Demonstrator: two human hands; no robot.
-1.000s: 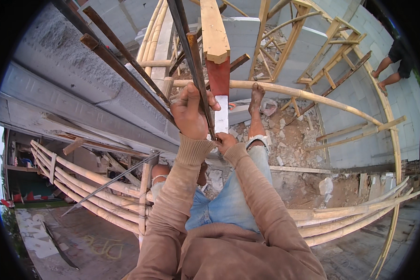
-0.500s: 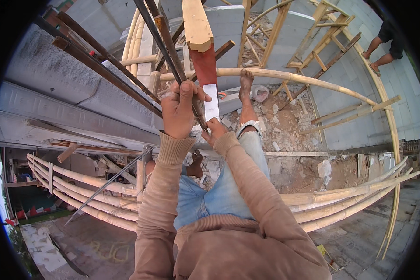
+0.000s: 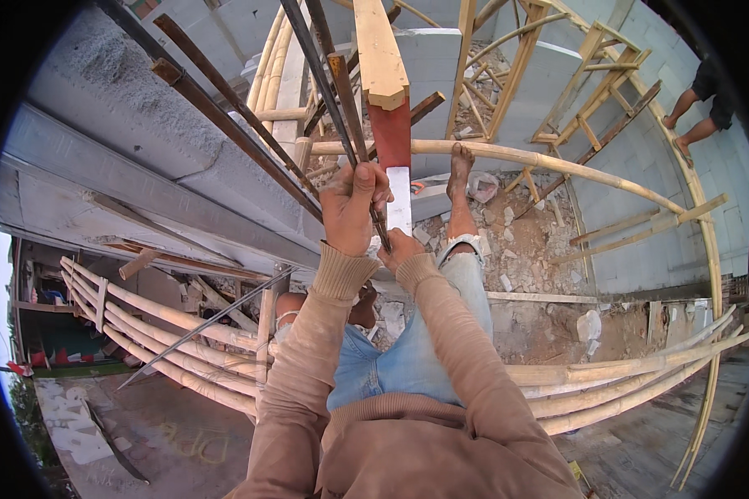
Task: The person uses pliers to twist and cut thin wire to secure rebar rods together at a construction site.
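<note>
A dark, rusty steel bar [image 3: 341, 87] slants down toward my hands in front of me. My left hand [image 3: 351, 212] is closed around it, thumb up and fingers curled. Just below and to the right, my right hand [image 3: 403, 248] is closed at the bar's lower end; its fingertips are partly hidden. Close beside both hands stands an upright red and white piece [image 3: 399, 191], beneath the end of a pale timber beam [image 3: 381, 58]. Another thin dark bar [image 3: 312, 58] runs close alongside the held one.
More rusty bars [image 3: 225, 104] project over a grey concrete ledge [image 3: 116, 158] at left. Bamboo poles [image 3: 549, 155] cross ahead, and bamboo rails [image 3: 607, 366] run behind me. Rubble [image 3: 524, 241] lies below my bare foot [image 3: 461, 170]. Another person's legs [image 3: 691, 125] stand on bamboo at far right.
The whole view has shifted, so the scene sits slightly lower and farther right. My left fingers have curled closer round the bar; my right hand stays at its lower end.
</note>
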